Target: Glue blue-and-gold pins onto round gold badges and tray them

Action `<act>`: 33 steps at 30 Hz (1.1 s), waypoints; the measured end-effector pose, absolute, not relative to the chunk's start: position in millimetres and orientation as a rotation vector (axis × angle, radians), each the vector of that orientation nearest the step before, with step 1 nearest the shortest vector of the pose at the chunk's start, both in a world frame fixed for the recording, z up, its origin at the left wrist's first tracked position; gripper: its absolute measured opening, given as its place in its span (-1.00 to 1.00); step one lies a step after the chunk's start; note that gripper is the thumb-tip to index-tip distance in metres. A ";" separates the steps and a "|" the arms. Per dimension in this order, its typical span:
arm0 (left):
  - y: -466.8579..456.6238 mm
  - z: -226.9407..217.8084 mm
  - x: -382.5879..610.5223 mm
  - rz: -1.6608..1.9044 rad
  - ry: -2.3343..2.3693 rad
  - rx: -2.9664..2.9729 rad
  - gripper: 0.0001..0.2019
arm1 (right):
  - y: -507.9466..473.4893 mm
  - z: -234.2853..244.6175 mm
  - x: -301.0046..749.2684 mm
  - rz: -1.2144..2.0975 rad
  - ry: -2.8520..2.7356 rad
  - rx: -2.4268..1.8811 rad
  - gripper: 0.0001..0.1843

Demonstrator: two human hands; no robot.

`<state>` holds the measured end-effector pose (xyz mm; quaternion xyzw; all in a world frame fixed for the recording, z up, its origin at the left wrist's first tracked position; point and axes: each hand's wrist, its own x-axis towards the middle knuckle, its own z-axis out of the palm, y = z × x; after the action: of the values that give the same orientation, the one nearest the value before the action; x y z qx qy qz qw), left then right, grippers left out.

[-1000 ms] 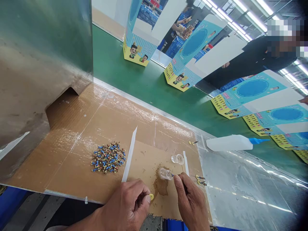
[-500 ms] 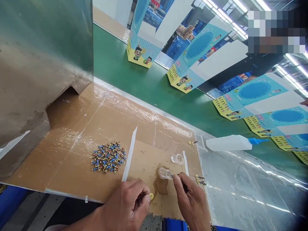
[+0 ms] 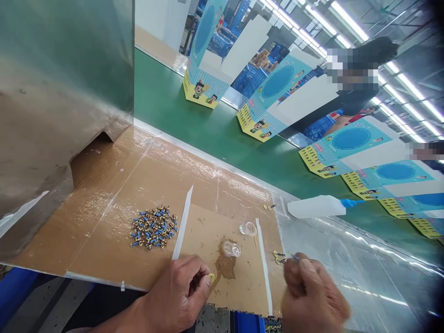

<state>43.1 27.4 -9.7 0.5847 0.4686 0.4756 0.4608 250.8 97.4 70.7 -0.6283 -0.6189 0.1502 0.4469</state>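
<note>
My left hand (image 3: 183,293) is closed near the front edge of the cardboard mat (image 3: 114,194), pinching a small yellow piece (image 3: 211,277) between thumb and fingers. My right hand (image 3: 312,296) is closed around a thin stick-like tool (image 3: 294,257), whose tip is beside two small yellow-and-dark figures (image 3: 278,257) lying on the mat. A small clear cup (image 3: 231,249) sits on a brown stain between my hands, with another clear cup (image 3: 247,228) just behind it. A heap of several tiny blue-and-yellow figures (image 3: 152,227) lies to the left.
A white squeeze bottle with a blue nozzle (image 3: 317,206) lies at the edge of the green conveyor belt (image 3: 215,129). Printed blue-and-yellow boxes (image 3: 204,88) ride the belt. A metal panel (image 3: 62,69) rises at left. A person in black (image 3: 354,88) stands beyond the belt.
My right hand has drawn the tool away from the clear cup and moved right, to the two small figures. My left hand stays put with the yellow piece.
</note>
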 end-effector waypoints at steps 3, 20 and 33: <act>30.0 -8.7 43.4 1.130 1.147 1.335 -0.77 | 99.3 57.6 248.6 0.395 -1.642 -1.586 -0.51; -4.7 58.2 38.7 1.315 1.076 0.653 -0.36 | 20.9 68.7 177.2 0.386 -1.932 -1.113 -0.61; -12.2 63.3 44.2 1.350 1.090 0.627 -0.34 | 15.5 71.6 175.3 0.313 -2.000 -1.107 -0.58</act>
<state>44.2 -12.2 63.3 0.2707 0.4710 0.5833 0.6038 175.3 15.5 71.6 -0.4387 -0.7925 0.1241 0.4050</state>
